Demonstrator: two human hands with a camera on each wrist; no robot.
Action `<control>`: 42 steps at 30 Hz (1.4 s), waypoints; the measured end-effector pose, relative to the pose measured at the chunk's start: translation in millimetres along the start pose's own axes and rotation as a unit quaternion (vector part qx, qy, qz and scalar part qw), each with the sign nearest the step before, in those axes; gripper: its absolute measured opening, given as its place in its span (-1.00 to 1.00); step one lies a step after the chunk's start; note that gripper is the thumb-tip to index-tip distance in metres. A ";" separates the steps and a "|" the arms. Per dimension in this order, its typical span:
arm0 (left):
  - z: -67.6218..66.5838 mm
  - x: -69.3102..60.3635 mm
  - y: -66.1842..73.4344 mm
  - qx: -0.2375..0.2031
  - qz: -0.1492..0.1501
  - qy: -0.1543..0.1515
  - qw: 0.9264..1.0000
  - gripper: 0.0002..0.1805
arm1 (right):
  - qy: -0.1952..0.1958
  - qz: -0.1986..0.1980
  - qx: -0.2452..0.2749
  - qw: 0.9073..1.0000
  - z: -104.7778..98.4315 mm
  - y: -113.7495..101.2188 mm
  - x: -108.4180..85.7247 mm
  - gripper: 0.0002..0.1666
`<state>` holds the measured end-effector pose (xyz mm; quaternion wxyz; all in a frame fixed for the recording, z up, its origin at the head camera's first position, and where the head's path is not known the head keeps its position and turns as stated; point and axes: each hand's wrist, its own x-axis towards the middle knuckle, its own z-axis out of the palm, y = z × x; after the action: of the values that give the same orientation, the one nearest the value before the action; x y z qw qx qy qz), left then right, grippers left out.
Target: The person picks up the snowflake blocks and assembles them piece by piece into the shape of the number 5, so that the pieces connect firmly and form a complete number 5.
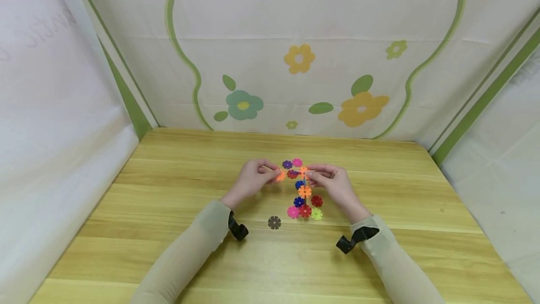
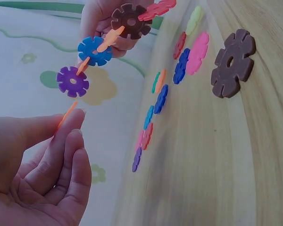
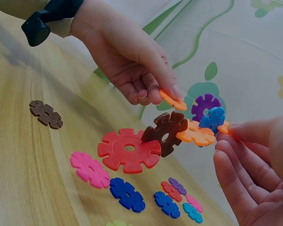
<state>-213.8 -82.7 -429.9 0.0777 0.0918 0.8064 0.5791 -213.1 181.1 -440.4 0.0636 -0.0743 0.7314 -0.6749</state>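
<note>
both raised and angled inward, left hand (image 1: 252, 176) pinches an orange disc (image 1: 281, 175), right hand (image 1: 334, 182) a disc chain (image 1: 304, 194).

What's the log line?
left hand: pinches single orange disc | right hand: holds disc chain | disc and chain: apart | loose brown disc: on table

A: How many hands are registering?
B: Two are registering: one left hand (image 1: 251, 178), one right hand (image 1: 334, 184). Two sleeves (image 1: 185, 252), two black wrist devices (image 1: 238, 230) and one table (image 1: 295, 266) are showing.
A: How many slotted discs (image 2: 240, 66) are presenting?
B: Nineteen are presenting: four orange discs (image 3: 196, 134), four blue discs (image 3: 127, 200), three red discs (image 3: 118, 149), two brown discs (image 2: 124, 22), two purple discs (image 2: 75, 88), two pink discs (image 3: 90, 169), one yellow-green disc (image 2: 193, 20), one green disc (image 2: 155, 82).
A: How are they dividing?
B: Six are forming one chain (image 2: 112, 38), one is sitting in the left hand, twelve are lying on the table.
</note>
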 end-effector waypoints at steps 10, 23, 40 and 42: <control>2.1 -0.7 6.0 -0.023 0.006 -0.001 1.000 -0.78 | 0.001 0.004 -0.003 1.000 3.1 -1.4 -1.8 -0.63; 5.0 1.3 5.5 -0.019 0.012 -0.005 1.000 -0.77 | -0.002 0.007 -0.001 1.000 7.3 1.4 0.1 -0.63; 8.6 -0.1 5.9 -0.032 0.010 -0.008 0.999 -0.79 | -0.035 -0.039 -0.049 0.997 11.8 -1.4 -2.4 -0.63; 8.8 0.1 5.1 -0.031 0.011 -0.008 0.999 -0.80 | -0.034 -0.033 -0.055 0.997 11.8 -1.0 -2.8 -0.58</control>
<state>-211.6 -73.0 -427.8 0.0805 0.1028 0.7862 0.6040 -208.1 170.1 -440.4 0.0626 -0.1247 0.7623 -0.6320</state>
